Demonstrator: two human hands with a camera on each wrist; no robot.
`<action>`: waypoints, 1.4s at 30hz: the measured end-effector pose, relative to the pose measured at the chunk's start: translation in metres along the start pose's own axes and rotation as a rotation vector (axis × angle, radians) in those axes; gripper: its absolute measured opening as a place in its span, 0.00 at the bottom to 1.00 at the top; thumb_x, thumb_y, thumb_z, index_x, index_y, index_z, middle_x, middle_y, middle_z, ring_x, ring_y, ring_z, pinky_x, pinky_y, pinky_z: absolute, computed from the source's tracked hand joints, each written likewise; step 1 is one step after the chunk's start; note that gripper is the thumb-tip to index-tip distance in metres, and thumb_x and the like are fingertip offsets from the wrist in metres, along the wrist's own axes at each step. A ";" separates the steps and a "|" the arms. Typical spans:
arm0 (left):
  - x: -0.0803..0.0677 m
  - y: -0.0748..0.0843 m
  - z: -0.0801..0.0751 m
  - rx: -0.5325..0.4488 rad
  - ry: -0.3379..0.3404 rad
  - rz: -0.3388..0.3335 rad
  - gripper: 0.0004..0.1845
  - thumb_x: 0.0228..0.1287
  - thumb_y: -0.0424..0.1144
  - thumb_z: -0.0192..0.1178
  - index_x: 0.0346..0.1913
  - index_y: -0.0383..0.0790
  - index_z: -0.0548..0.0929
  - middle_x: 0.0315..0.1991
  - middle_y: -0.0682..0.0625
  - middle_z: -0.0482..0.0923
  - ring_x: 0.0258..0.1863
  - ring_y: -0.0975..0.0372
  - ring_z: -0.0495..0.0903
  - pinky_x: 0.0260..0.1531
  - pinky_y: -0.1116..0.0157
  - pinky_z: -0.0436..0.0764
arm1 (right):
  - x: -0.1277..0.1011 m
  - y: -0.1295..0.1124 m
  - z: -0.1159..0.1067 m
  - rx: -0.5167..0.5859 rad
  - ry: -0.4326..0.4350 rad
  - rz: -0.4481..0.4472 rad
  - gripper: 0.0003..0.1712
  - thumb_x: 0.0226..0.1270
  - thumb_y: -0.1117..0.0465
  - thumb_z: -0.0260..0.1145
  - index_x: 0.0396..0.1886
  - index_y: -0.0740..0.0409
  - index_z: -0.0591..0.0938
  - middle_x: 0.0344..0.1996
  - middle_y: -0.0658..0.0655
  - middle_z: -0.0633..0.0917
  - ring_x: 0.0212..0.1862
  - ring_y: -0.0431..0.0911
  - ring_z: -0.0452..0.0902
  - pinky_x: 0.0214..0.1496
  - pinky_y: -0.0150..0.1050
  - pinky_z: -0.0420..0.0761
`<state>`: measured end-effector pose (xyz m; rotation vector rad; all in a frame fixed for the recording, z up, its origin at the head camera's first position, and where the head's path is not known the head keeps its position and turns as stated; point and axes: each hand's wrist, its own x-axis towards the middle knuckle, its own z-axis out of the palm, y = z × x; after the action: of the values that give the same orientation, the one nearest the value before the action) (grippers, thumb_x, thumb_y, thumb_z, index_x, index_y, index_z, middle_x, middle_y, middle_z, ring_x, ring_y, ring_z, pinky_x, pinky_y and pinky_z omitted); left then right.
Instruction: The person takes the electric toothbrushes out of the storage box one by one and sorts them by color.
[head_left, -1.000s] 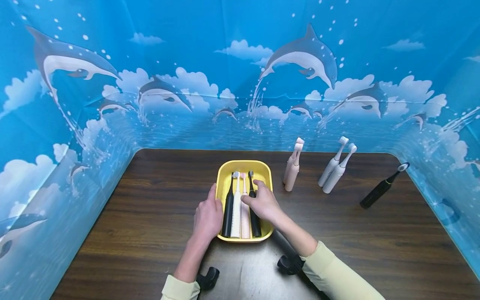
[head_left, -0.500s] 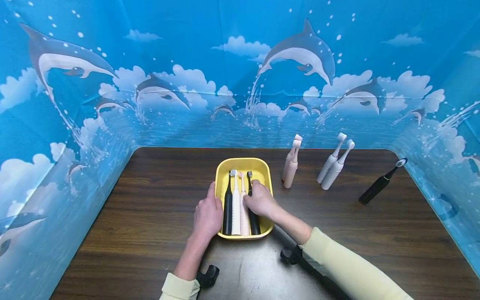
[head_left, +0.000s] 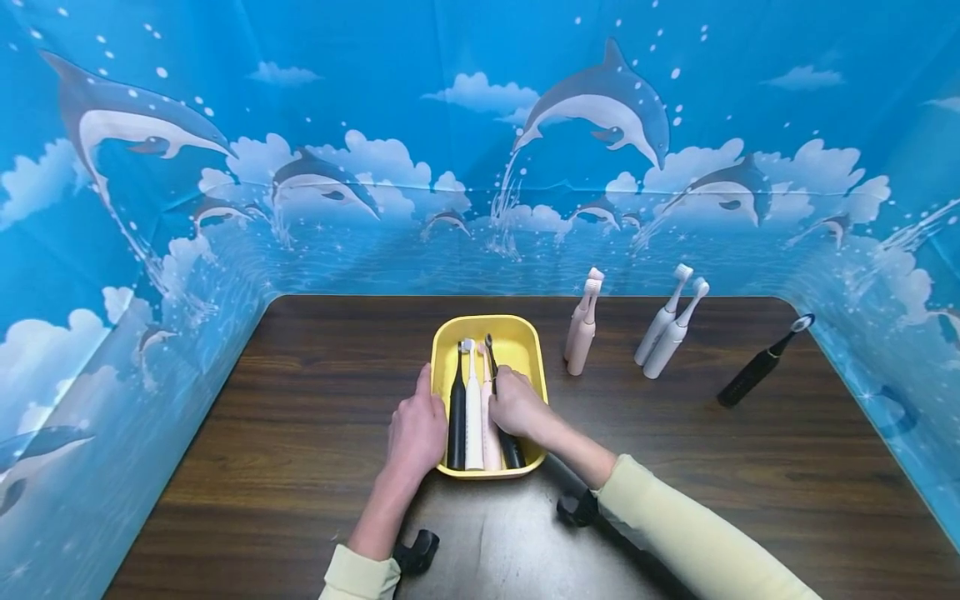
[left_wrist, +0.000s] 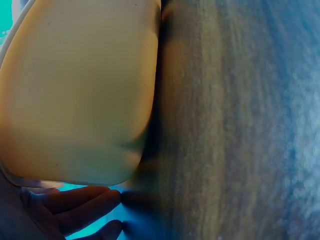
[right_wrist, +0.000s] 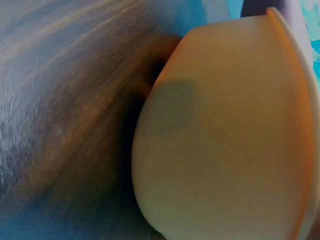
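In the head view, a yellow tray holds electric toothbrushes lying side by side. From the left come a black toothbrush, a white toothbrush and a pink toothbrush. My right hand reaches inside and grips another black electric toothbrush, which slants with its head toward the pink one. My fingers hide its middle. My left hand rests against the tray's left side, fingers fairly straight along the wall. The left wrist view shows those fingers beside the tray's outer wall.
Right of the tray stand two pink toothbrushes, two pale grey-white toothbrushes and a black toothbrush, all upright on the dark wooden table. A blue dolphin-print cloth encloses the table's back and sides.
My right hand has closed on the rightmost black toothbrush in the tray, and that toothbrush has tilted, its head swinging left. My left hand has stayed at the tray's side.
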<state>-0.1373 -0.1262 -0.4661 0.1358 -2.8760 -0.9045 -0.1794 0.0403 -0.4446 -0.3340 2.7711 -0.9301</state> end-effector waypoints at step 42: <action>0.000 0.001 0.000 -0.004 -0.017 -0.008 0.28 0.79 0.37 0.47 0.78 0.35 0.63 0.44 0.31 0.85 0.36 0.43 0.85 0.33 0.45 0.79 | -0.090 0.057 -0.085 0.283 0.828 -0.558 0.37 0.49 0.83 0.76 0.62 0.72 0.76 0.48 0.66 0.86 0.45 0.48 0.87 0.46 0.29 0.81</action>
<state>-0.1377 -0.1253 -0.4651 0.1399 -2.8912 -0.9179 -0.1237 0.1576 -0.4028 -0.8677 3.2223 -1.9462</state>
